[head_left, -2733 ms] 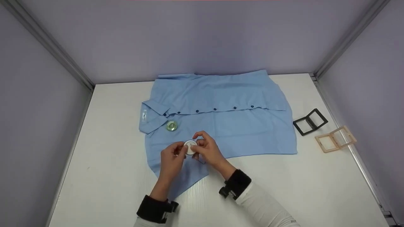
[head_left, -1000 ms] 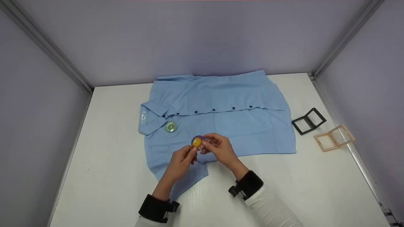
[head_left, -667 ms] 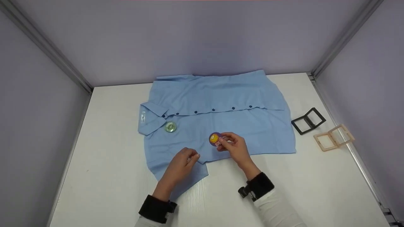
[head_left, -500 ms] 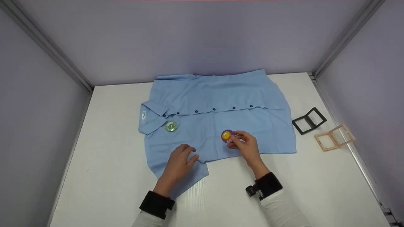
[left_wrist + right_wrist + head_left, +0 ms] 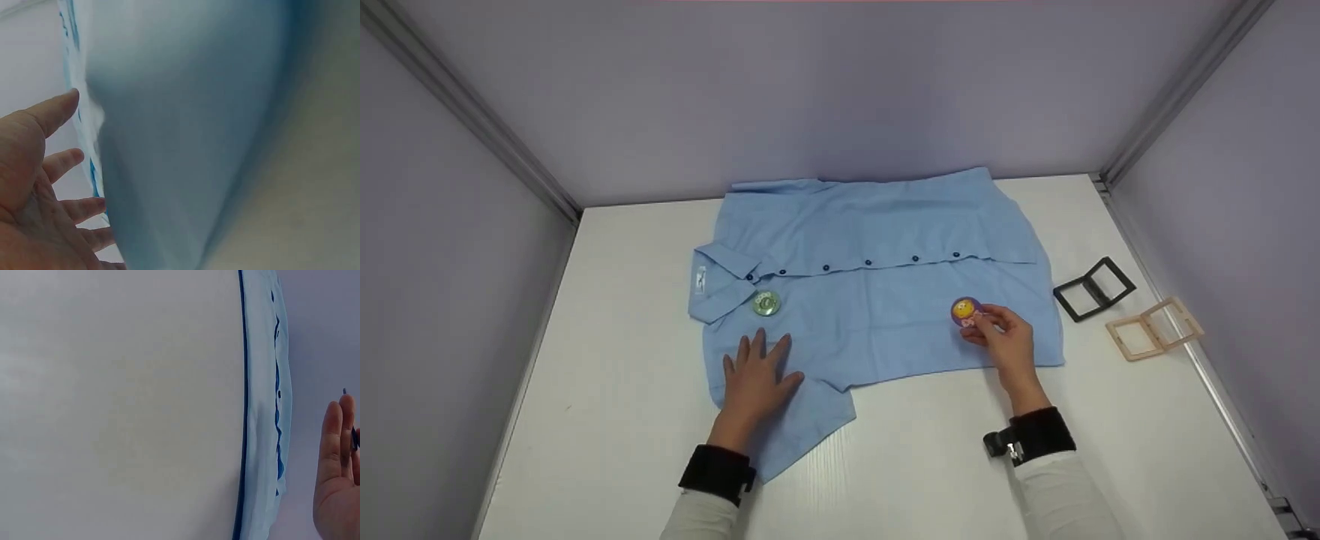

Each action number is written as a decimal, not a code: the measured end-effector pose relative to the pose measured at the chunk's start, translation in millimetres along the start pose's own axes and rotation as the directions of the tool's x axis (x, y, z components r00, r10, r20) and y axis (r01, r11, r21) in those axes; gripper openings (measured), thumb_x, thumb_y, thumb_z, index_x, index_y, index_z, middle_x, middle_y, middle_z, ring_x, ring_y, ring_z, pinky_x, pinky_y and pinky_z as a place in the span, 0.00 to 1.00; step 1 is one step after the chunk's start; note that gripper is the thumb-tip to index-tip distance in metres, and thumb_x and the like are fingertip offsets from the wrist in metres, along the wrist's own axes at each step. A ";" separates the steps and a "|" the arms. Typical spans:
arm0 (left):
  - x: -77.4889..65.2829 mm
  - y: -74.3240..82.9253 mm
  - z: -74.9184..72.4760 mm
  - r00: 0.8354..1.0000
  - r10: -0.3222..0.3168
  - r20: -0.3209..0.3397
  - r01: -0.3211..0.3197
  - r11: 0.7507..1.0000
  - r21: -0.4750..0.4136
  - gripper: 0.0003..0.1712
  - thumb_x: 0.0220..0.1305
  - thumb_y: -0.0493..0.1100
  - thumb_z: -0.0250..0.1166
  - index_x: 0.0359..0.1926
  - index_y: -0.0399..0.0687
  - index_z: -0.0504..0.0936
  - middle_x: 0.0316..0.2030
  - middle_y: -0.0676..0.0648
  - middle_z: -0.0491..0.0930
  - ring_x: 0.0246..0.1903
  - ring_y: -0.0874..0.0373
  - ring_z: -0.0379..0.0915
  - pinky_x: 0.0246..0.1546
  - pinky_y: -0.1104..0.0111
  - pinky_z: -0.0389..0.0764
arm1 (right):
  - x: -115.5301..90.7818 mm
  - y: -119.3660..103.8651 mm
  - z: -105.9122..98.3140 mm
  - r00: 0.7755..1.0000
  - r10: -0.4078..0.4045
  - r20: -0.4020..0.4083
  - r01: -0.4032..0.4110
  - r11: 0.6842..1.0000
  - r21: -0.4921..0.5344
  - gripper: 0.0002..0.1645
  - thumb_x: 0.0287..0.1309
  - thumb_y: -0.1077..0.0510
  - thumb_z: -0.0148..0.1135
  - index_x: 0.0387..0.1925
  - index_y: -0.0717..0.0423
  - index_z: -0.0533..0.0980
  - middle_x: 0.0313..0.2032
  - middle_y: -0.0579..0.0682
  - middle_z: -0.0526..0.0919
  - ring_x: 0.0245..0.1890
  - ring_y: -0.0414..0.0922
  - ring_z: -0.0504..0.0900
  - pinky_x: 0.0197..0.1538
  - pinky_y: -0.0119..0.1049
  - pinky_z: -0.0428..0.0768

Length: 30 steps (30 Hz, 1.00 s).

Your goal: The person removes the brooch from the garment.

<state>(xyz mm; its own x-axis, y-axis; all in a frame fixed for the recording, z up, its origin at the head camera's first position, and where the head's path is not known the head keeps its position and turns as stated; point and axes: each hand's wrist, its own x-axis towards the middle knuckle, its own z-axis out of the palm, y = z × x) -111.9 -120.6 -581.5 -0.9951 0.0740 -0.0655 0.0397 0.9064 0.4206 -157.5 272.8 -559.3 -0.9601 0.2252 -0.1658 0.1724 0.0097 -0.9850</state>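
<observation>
A light blue short-sleeved shirt lies flat, collar to the left, its dark buttons in a row. Near the collar sits a round green badge on the shirt. My left hand is spread with straight fingers over the shirt near its sleeve, just below the green badge; the left wrist view shows the fingers at the cloth. Between thumb and fingers, my right hand pinches a round purple badge with a yellow figure, held over the lower right of the shirt. In the right wrist view only that badge's edge shows.
To the right of the shirt, a black folding frame stands half unfolded on the white table. Beside it is a similar light wooden-coloured frame. Grey walls enclose the table at the back and both sides.
Both hands first held the purple badge, its white back showing, then its front. The left hand let go and spread over the shirt; the right hand carried the badge to the right.
</observation>
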 end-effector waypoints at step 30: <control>0.5 -14.8 -27.7 0.967 -0.117 0.225 0.123 0.992 -0.012 0.51 0.53 0.56 0.74 0.74 0.50 0.61 0.75 0.34 0.45 0.72 0.30 0.31 0.58 0.26 0.42 | 65.3 -32.1 -118.6 0.895 0.282 -0.346 -0.189 0.942 0.277 0.31 0.67 0.68 0.54 0.69 0.71 0.59 0.26 0.49 0.81 0.28 0.43 0.87 0.42 0.35 0.83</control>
<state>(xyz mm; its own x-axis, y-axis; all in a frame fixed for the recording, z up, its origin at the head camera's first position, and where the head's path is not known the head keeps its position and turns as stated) -115.6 -145.5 -562.7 -0.9468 0.0593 -0.3164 -0.0837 0.9037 0.4199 -199.6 402.7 -532.8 -0.7345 0.5414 -0.4091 0.2833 -0.3033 -0.9098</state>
